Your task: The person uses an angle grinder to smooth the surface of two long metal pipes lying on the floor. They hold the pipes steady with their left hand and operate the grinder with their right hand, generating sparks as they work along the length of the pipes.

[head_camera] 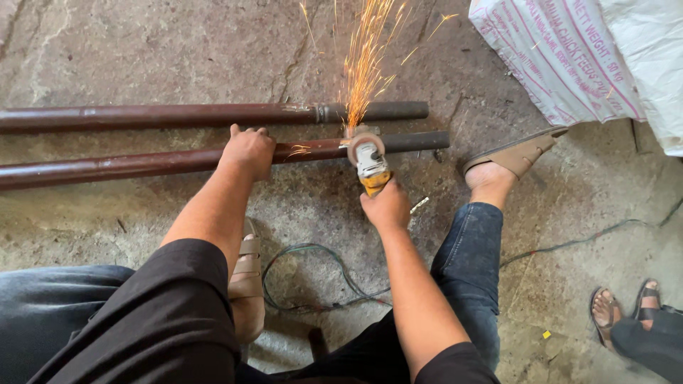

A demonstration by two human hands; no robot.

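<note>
The left hand (249, 151) is closed over the nearer pipe (142, 164), pressing it down against the concrete floor (142, 50). The right hand (386, 206) grips the rear of a yellow-bodied angle grinder (370, 162), whose disc meets the same pipe just right of the left hand, close to its dark end section. A fan of sparks (363, 64) rises from the contact point and passes over the farther pipe (178, 114), which lies parallel and just beyond, not touching the tool. Judged from this, the step in hand is cutting or grinding at the joint of the nearer pipe, and it appears to be mid-pass. The next move calls for steady downward restraint by the left hand and a controlled, level feed of the disc. The power cable (313, 274) loops on the floor between the sandalled feet. A printed sack (562, 57) lies at upper right, near the spark path. Another person's sandalled feet (626, 309) show at lower right.
</note>
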